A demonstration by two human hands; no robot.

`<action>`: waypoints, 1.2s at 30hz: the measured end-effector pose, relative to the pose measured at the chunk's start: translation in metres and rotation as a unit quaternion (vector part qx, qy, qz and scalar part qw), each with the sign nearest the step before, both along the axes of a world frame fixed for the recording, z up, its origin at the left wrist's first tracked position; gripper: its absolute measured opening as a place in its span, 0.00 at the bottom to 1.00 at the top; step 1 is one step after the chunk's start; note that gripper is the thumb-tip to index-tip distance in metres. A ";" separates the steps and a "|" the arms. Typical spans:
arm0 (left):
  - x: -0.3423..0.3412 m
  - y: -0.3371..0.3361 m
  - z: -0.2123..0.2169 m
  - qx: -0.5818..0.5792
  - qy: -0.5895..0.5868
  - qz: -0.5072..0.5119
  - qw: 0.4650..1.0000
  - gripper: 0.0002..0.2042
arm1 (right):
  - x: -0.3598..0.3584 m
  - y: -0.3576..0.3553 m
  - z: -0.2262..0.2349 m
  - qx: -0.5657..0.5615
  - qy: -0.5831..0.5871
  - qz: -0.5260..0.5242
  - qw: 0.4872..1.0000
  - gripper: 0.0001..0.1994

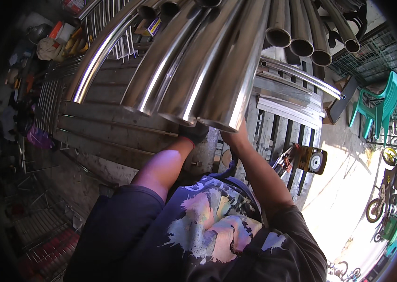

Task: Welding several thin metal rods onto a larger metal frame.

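Large shiny metal tubes [230,77] hang over the work area, their open ends pointing toward me. Just below the ends of the middle tubes is my left hand [194,133], in a dark glove with a red edge at the wrist. My right hand [236,137] is beside it, under the rightmost of these large tubes. That tube's end covers most of the right hand, and the fingers of both hands are hidden. Whether either hand grips anything does not show. A bent metal tube [90,66] curves down at the left.
Several more tubes [301,42] jut out at the upper right. Under them is a slatted wooden platform [280,129] with thin pipes [306,77] across it. A yellow-and-black machine [312,160] stands right of my arm. Farther right are a green plastic chair [381,105] and a motorcycle [387,188].
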State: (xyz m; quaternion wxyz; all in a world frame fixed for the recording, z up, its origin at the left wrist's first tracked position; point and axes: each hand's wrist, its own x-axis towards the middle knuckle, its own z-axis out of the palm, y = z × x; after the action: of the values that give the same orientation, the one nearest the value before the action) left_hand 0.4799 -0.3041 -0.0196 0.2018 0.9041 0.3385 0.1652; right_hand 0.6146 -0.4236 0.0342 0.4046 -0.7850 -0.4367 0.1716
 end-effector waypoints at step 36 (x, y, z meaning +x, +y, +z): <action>0.001 -0.002 0.006 0.095 -0.041 -0.016 0.994 0.31 | -0.017 -0.044 0.094 -0.053 0.112 -0.131 0.984 0.36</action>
State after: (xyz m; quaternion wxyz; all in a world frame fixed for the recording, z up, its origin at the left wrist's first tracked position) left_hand 0.4813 -0.3063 -0.0134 0.1313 0.9170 0.2977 0.2306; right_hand 0.5977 -0.4673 0.1278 0.4277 -0.8314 -0.2724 0.2271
